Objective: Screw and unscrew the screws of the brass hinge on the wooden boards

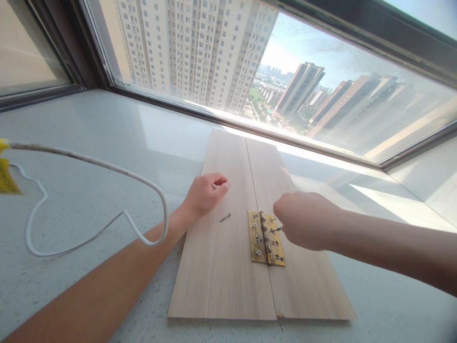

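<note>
A worn, brass-coloured hinge point(256, 240) lies flat across the seam between two pale wooden boards point(221, 276), with several screws standing in its holes. Beside it on the right is my right hand point(303, 220), closed in a fist. From the fist a thin metal shaft point(277, 229) points at the hinge's right leaf; whatever lies inside the hand is hidden. My left hand point(207, 194) rests on the left board with its fingers curled, and something small and pale shows between them. Just below that hand, a loose screw point(225, 217) lies on the board.
The boards lie on a pale speckled sill point(89, 124) under a dark-framed window point(200, 112). On the left a white cable point(117, 166) loops above my left forearm, near a yellow object point(7, 176) at the picture's edge. Tall buildings stand outside.
</note>
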{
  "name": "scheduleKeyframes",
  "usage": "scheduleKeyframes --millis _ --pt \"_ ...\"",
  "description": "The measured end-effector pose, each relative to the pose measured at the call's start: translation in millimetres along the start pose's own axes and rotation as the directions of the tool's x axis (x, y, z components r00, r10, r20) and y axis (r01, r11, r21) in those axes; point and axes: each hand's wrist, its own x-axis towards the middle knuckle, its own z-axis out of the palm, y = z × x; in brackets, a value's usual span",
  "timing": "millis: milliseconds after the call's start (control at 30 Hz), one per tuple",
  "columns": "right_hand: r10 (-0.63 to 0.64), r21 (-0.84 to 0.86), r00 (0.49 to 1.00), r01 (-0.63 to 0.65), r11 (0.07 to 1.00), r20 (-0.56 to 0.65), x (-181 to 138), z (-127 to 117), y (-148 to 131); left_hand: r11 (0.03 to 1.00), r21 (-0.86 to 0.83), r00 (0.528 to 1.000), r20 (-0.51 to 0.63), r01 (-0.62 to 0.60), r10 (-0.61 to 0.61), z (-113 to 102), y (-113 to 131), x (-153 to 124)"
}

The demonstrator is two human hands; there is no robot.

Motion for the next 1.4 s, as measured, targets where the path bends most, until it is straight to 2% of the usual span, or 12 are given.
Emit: scheduleKeyframes --millis 67,167,300,400,500,600,700,867,1067,1167,1267,1400 --pt "0.0 0.005 1.0 0.0 1.0 -0.009 -1 2 3 1.0 0.0 1.0 -0.003 0.0 0.0 0 0 0" --pt "-0.142 -0.113 0.987 0.133 0.985 -0.073 -6 9 7 1.0 -0.005 1.0 -0.001 -0.009 0.009 0 -1 0" --pt "-0.468 -0.431 0.874 0.373 0.821 -0.134 -12 17 8 1.0 -0.01 1.0 0.002 -0.011 0.011 1 -1 0" --pt "-0.546 -0.497 0.834 0.442 0.747 -0.08 -10 16 7 1.0 -0.007 1.0 0.003 -0.001 0.001 1 -1 0" --pt "-0.429 -0.362 0.901 0.38 0.851 -0.063 -6 10 3 1.0 -0.008 1.0 0.007 0.004 -0.004 0 0 0" --pt "-0.122 -0.094 0.991 0.116 0.989 -0.056 -2 6 0 1.0 -0.009 1.0 0.008 0.007 -0.007 0 0 -1" --pt "0.049 0.064 0.998 -0.047 0.997 -0.034 -2 8 1 1.0 -0.013 1.0 0.007 0.006 -0.006 0 0 -1" --pt "-0.103 -0.064 0.986 0.096 0.993 -0.13 -13 19 4 1.0 -0.008 1.0 0.01 0.004 -0.004 1 -1 0" --pt "-0.475 -0.453 0.856 0.347 0.821 -0.205 -23 30 0 1.0 -0.018 1.0 0.0 0.008 -0.008 2 -2 1" --pt "-0.366 -0.353 0.919 0.298 0.887 -0.145 -21 29 -4 1.0 -0.026 1.0 -0.005 0.009 -0.009 2 -3 0" --pt "-0.124 -0.142 0.987 0.108 0.984 -0.106 -14 21 -4 1.0 -0.027 1.0 -0.002 0.008 -0.008 1 -2 0" --pt "0.094 0.046 0.994 -0.091 0.995 -0.062 -2 15 3 0.999 -0.032 1.0 0.0 0.004 -0.004 1 -2 0"
